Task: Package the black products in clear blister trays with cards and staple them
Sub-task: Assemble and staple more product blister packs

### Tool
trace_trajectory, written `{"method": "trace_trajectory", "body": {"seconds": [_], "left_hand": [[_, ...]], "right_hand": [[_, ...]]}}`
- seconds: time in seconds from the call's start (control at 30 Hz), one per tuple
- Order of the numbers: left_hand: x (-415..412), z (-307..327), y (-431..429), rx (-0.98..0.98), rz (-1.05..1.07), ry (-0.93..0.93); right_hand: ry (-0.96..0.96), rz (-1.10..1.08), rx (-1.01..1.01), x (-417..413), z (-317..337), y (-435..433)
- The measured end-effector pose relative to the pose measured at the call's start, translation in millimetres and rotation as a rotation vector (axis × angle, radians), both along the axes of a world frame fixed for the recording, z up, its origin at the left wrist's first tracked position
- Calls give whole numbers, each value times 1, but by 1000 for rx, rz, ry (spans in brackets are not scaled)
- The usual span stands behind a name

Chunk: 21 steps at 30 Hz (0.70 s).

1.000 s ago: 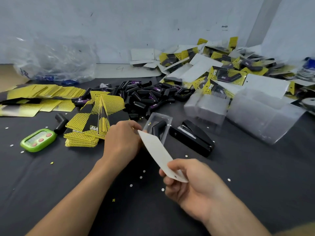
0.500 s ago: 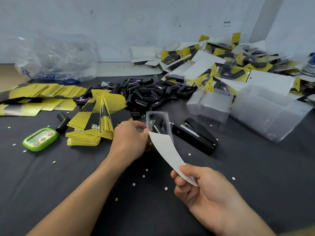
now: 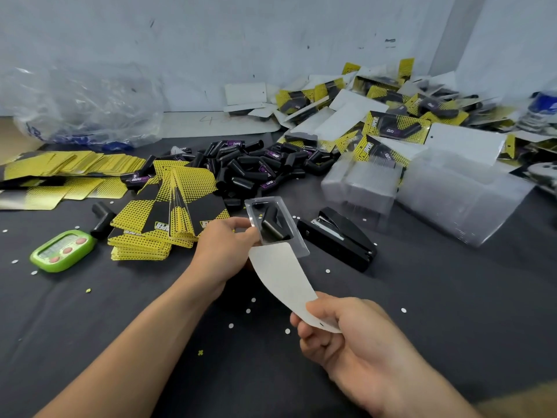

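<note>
1. A dark cloth covers the table (image 3: 422, 297), which runs back to a pale, scuffed wall (image 3: 241, 40).
2. Compared with a second ago, the clear blister tray (image 3: 297, 247) has swung: its far end now leans left instead of right. The card's far corner, then at the left fingertips, now meets the tray's near end, and the card bows more.
3. The left hand (image 3: 224, 245) pinches the tray's left edge between thumb and fingertips, just in front of the card stack. A bent black product (image 3: 272, 227) lies lengthwise in the tray's pocket.
4. The tray's long axis runs from far-left to near-right. The card (image 3: 283, 285), white back up, carries on from the tray's near end toward the near right in a curve.
5. The right hand (image 3: 340, 336) holds the card's near end, thumb on top and fingers curled beneath.
6. A black stapler (image 3: 339, 238) lies just right of the tray. Behind the tray is a heap of loose black products (image 3: 256, 164).
7. A fanned stack of yellow-and-black cards (image 3: 168, 224) sits left of the left hand, and a green timer (image 3: 61, 250) further left.
8. Stacks of clear trays (image 3: 461, 191) stand at the right, with finished packs (image 3: 391, 125) heaped behind them against the wall.
9. A crumpled plastic bag (image 3: 81, 107) sits at far left. Small punched paper dots are scattered over the cloth.
</note>
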<state>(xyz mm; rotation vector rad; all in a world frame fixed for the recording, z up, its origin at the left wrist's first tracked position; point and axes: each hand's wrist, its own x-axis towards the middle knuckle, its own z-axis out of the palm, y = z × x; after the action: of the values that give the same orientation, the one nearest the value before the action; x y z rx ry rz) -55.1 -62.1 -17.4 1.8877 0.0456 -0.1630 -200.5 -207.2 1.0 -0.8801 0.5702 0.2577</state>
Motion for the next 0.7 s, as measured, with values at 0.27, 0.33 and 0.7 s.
{"method": "trace_trajectory", "body": {"seconds": [0.27, 0.33, 0.7], "left_hand": [[2, 3, 1, -48, -2, 35], [2, 3, 2, -15, -16, 15], [1, 3, 2, -21, -50, 29]], "right_hand": [[31, -59, 144, 0, 4, -7], [31, -80, 155, 1, 4, -9], [-49, -44, -72, 0, -1, -5]]}}
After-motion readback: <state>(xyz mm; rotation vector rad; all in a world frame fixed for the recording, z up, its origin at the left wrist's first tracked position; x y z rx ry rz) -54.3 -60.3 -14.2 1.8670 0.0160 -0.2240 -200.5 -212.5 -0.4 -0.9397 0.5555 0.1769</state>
